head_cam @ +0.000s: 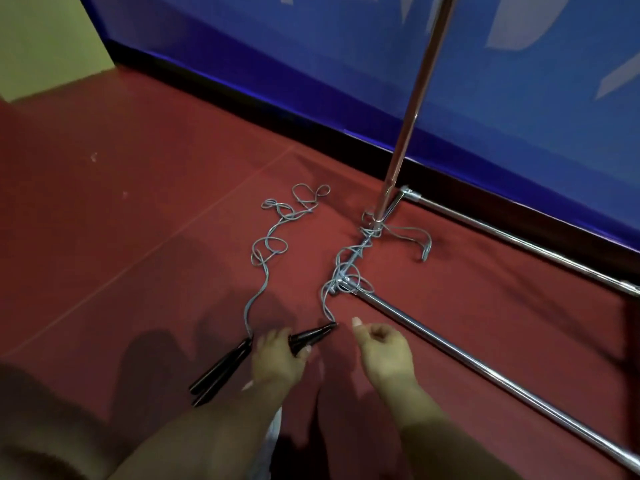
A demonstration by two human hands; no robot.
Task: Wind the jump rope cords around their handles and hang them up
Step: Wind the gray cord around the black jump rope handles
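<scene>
We saw the left hand (277, 358) gripping one black handle (313, 336) just off the red floor (138, 202); the right hand (384, 348) hung beside it, loosely curled, holding nothing. Its cord (341, 268) ran up, tangled round the rack's base joint (346, 284) and pole (384, 202). A second rope's handles (221, 370) lay left, cord (266, 244) looped loose. Best, we judged: free the snag at the rack before winding, keep tension light.
</scene>
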